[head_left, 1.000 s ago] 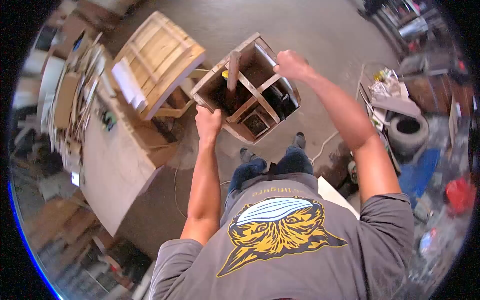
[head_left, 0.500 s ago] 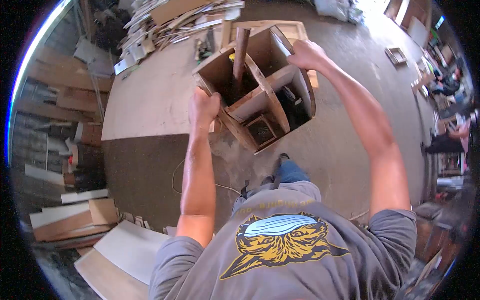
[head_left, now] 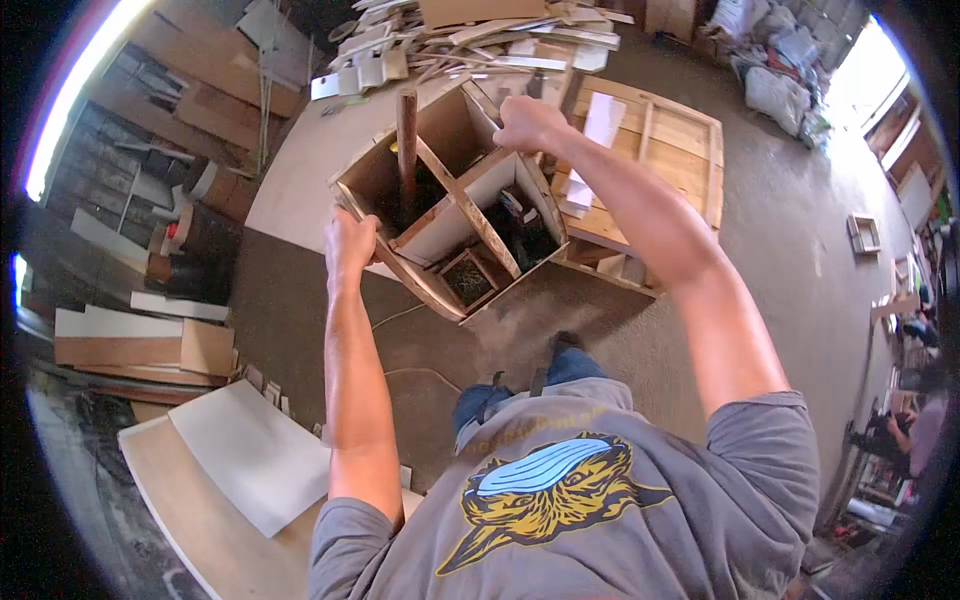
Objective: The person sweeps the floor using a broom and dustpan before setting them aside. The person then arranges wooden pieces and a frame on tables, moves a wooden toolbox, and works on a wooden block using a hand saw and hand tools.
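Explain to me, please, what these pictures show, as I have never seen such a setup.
There is no machine here: a person works bare-handed, filmed by one camera worn on the head, looking forward and down. The left hand and right hand grip opposite sides of an open wooden box divided into compartments; a stick rises from one. Beyond it are a pale board and piled wood scraps. To the right, white strips lie on a wooden panel.

Side glare, strong fisheye distortion
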{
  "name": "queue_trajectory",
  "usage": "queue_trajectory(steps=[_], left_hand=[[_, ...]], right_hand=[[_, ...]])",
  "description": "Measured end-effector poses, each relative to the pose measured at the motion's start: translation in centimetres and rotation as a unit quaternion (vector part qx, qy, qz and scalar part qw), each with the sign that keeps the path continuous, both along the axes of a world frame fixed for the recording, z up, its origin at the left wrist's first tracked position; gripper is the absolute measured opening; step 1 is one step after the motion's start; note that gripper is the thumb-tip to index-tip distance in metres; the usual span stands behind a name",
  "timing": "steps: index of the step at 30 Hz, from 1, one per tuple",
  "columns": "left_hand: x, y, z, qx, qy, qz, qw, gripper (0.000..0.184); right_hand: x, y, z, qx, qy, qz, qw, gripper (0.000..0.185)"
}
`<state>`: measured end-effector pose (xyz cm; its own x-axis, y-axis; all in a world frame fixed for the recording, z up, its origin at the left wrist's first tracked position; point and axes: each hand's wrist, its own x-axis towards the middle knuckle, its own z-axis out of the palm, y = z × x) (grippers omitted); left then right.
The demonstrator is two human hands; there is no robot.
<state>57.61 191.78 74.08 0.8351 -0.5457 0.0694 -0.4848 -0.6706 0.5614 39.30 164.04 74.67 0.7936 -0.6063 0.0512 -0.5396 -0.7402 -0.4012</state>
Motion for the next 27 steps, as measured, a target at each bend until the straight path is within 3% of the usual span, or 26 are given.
queue_trajectory(steps=[1,5,7,8,11,12,17,18,19,21,22,25,26,27], left_hand=[[-1.8,-4.8,0.3,0.005,-0.034,0.009,0.999,0.043],[-10.9,-29.7,1.5,0.018,0.026,0.05,0.998,0.038],[-7.4,-30.8,-1.9,-0.014,0.021,0.042,0.999,0.037],[-6.9,-31.8,-0.4,-0.006,0.096,0.014,0.995,0.037],[-4.7,-29.8,-2.6,-0.038,0.056,0.005,0.998,0.037],[-4.9,-28.7,-2.6,-0.032,0.109,0.014,0.993,0.038],[-0.9,-28.2,-5.8,-0.021,0.074,-0.008,0.997,0.044],[0.7,-28.5,-7.8,-0.005,0.02,-0.013,1.0,0.047],[2.5,-28.5,-9.8,-0.009,0.078,-0.016,0.997,0.048],[1.8,-28.0,-8.5,-0.01,0.196,-0.022,0.98,0.052],[3.7,-28.3,-11.1,-0.012,0.147,-0.031,0.989,0.053],[3.6,-28.3,-11.0,-0.009,0.08,-0.021,0.997,0.057],[2.2,-27.7,-5.9,-0.01,0.215,-0.033,0.976,0.067],[2.8,-27.3,-6.0,0.002,0.154,-0.04,0.987,0.071]], right_hand=[[-0.9,-5.3,0.1,0.01,0.01,0.01,1.0,0.026],[-6.9,-31.7,0.3,0.037,0.054,0.044,0.997,0.028],[-4.7,-33.2,-0.5,0.025,0.05,0.045,0.997,0.029],[-3.0,-34.1,-0.9,0.018,0.041,0.049,0.998,0.03],[-0.6,-32.3,-3.6,-0.016,0.011,0.032,0.999,0.029],[-0.3,-31.0,-4.3,-0.034,0.001,0.027,0.999,0.029],[3.2,-29.5,-5.9,-0.028,0.043,-0.024,0.998,0.032],[3.4,-29.0,-5.8,-0.03,0.043,-0.037,0.998,0.033],[4.0,-28.7,-5.7,-0.032,0.043,-0.051,0.997,0.033],[4.5,-28.0,-6.2,-0.036,0.033,-0.071,0.996,0.032],[5.5,-27.9,-6.9,-0.046,0.021,-0.086,0.995,0.031],[6.7,-30.0,-9.8,-0.053,0.013,-0.115,0.992,0.035],[5.9,-28.6,-8.1,-0.037,0.016,-0.125,0.991,0.038],[5.2,-26.7,-7.2,-0.021,0.02,-0.137,0.99,0.042]])
